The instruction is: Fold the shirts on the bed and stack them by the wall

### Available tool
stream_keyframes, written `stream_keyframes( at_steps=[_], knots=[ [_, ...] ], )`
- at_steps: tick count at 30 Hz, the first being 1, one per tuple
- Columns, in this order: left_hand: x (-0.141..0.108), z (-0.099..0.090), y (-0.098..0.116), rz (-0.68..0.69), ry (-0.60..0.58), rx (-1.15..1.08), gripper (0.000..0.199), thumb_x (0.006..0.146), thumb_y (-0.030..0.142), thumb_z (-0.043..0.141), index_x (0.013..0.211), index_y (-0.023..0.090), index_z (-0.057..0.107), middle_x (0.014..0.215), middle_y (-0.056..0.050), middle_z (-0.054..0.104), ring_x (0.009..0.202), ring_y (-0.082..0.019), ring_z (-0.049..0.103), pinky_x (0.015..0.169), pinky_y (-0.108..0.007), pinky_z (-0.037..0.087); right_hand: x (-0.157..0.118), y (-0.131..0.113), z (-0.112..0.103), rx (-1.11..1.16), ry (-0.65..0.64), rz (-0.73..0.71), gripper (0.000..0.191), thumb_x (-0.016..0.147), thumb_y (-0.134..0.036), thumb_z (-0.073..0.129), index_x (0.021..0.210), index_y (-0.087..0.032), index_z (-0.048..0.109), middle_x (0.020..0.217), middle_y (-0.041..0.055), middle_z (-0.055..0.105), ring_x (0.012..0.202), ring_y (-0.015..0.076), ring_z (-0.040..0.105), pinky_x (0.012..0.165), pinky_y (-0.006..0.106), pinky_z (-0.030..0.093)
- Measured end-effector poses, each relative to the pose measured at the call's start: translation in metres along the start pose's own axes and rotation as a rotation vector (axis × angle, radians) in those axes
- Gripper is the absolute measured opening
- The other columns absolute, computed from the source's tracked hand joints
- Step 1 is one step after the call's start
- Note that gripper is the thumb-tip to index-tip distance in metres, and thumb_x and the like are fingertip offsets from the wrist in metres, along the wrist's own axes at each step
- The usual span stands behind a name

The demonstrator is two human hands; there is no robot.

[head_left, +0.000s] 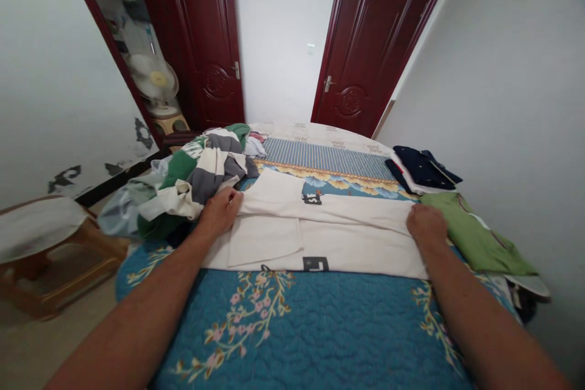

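A cream garment with dark printed patches (356,237) lies partly folded across the table, a sleeve laid over its left part. My left hand (222,210) is closed on its left end, next to a heap of loose clothes. At the opposite end, my right hand (427,225) has its fingers closed on the garment's upper right corner, beside a green folded garment. Between the hands the cloth stretches flat, with a long crease along its middle.
Mixed clothes (183,189) are heaped at the left edge. A folded green garment (475,231) and dark folded clothes (425,167) sit at the right. A blue floral cover (342,329) lies on the table. A wooden stool (59,256) stands left; two red doors are behind.
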State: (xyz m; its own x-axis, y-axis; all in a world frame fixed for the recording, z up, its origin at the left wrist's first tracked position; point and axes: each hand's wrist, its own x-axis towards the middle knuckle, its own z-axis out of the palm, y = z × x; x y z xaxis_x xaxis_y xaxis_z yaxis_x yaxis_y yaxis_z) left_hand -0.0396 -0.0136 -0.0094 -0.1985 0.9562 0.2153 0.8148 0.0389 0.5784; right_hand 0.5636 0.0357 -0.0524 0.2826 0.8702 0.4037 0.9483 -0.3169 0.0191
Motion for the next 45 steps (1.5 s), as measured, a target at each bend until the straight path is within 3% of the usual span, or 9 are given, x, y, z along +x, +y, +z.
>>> stream_keyframes(
  at_steps=[5, 10, 16, 19, 22, 27, 34, 40, 45],
  knots=[
    [0.001, 0.002, 0.0, 0.092, -0.021, 0.048, 0.036, 0.1, 0.046, 0.05, 0.11, 0.02, 0.072, 0.109, -0.012, 0.079, 0.105, -0.031, 0.074, 0.093, -0.038, 0.052, 0.002, -0.045, -0.019, 0.107, 0.068, -0.22, 0.035, 0.099, -0.021, 0.05, 0.116, -0.011, 0.079, 0.113, 0.0222, 0.078, 0.11, 0.0315, 0.07, 0.101, 0.042, 0.05],
    [0.0, 0.004, 0.0, 0.108, -0.011, 0.033, 0.032, 0.099, 0.041, 0.054, 0.113, 0.019, 0.073, 0.107, -0.014, 0.079, 0.105, -0.032, 0.075, 0.095, -0.039, 0.053, 0.005, -0.155, -0.05, 0.427, -0.092, -0.404, 0.033, 0.103, -0.03, 0.049, 0.12, -0.019, 0.075, 0.118, 0.013, 0.08, 0.112, 0.026, 0.072, 0.101, 0.033, 0.05],
    [0.0, 0.006, -0.006, 0.133, -0.005, -0.017, 0.028, 0.098, 0.037, 0.056, 0.108, 0.019, 0.074, 0.102, -0.014, 0.079, 0.101, -0.034, 0.076, 0.092, -0.042, 0.054, 0.008, -0.29, -0.062, 0.666, -0.327, -0.335, 0.034, 0.099, -0.04, 0.065, 0.125, -0.02, 0.071, 0.126, 0.0125, 0.078, 0.124, 0.0259, 0.07, 0.106, 0.032, 0.049],
    [0.001, 0.009, -0.01, 0.155, -0.002, -0.032, 0.027, 0.099, 0.035, 0.055, 0.109, 0.019, 0.074, 0.103, -0.015, 0.08, 0.101, -0.034, 0.076, 0.092, -0.041, 0.055, 0.008, -0.331, -0.058, 0.81, -0.386, -0.186, 0.031, 0.085, -0.033, 0.078, 0.112, -0.018, 0.072, 0.122, 0.015, 0.078, 0.128, 0.03, 0.067, 0.105, 0.035, 0.049],
    [0.001, 0.011, -0.013, 0.176, 0.004, -0.046, 0.027, 0.099, 0.035, 0.054, 0.109, 0.019, 0.074, 0.105, -0.014, 0.08, 0.101, -0.033, 0.076, 0.091, -0.041, 0.055, 0.008, -0.352, -0.058, 0.903, -0.435, -0.08, 0.018, 0.076, -0.019, 0.075, 0.093, -0.018, 0.07, 0.094, 0.012, 0.079, 0.114, 0.0314, 0.073, 0.09, 0.032, 0.053],
    [-0.001, 0.009, -0.011, 0.183, 0.005, -0.074, 0.025, 0.1, 0.032, 0.052, 0.107, 0.02, 0.072, 0.1, -0.013, 0.078, 0.097, -0.03, 0.075, 0.091, -0.04, 0.054, 0.003, -0.359, -0.08, 1.081, -0.494, -0.029, 0.012, 0.081, -0.028, 0.065, 0.088, -0.019, 0.064, 0.07, 0.0037, 0.07, 0.083, 0.0248, 0.073, 0.069, 0.028, 0.053],
    [0.001, 0.0, -0.014, 0.213, -0.014, -0.179, 0.027, 0.092, 0.02, 0.044, 0.099, 0.022, 0.069, 0.092, -0.008, 0.074, 0.094, -0.028, 0.071, 0.09, -0.041, 0.054, -0.036, -0.318, -0.135, 1.761, -0.72, -0.276, 0.029, 0.071, -0.041, 0.078, 0.09, -0.025, 0.063, 0.099, 0.0058, 0.079, 0.095, 0.0232, 0.073, 0.086, 0.033, 0.057],
    [0.001, -0.003, -0.016, 0.273, 0.002, -0.315, 0.027, 0.086, 0.02, 0.043, 0.096, 0.021, 0.068, 0.099, -0.008, 0.077, 0.1, -0.027, 0.071, 0.094, -0.04, 0.054, -0.09, -0.259, -0.142, 1.656, -1.088, -0.683, 0.022, 0.076, -0.037, 0.086, 0.083, -0.022, 0.071, 0.12, 0.0088, 0.081, 0.118, 0.0269, 0.071, 0.11, 0.045, 0.049],
    [0.001, 0.003, -0.016, 0.247, -0.072, -0.325, 0.03, 0.086, 0.02, 0.044, 0.102, 0.02, 0.07, 0.087, -0.007, 0.078, 0.085, -0.024, 0.072, 0.085, -0.038, 0.055, -0.123, -0.23, -0.134, 1.504, -1.283, -0.801, 0.031, 0.082, -0.046, 0.088, 0.081, -0.02, 0.072, 0.138, 0.0143, 0.075, 0.13, 0.0308, 0.068, 0.114, 0.048, 0.048]
  ],
)
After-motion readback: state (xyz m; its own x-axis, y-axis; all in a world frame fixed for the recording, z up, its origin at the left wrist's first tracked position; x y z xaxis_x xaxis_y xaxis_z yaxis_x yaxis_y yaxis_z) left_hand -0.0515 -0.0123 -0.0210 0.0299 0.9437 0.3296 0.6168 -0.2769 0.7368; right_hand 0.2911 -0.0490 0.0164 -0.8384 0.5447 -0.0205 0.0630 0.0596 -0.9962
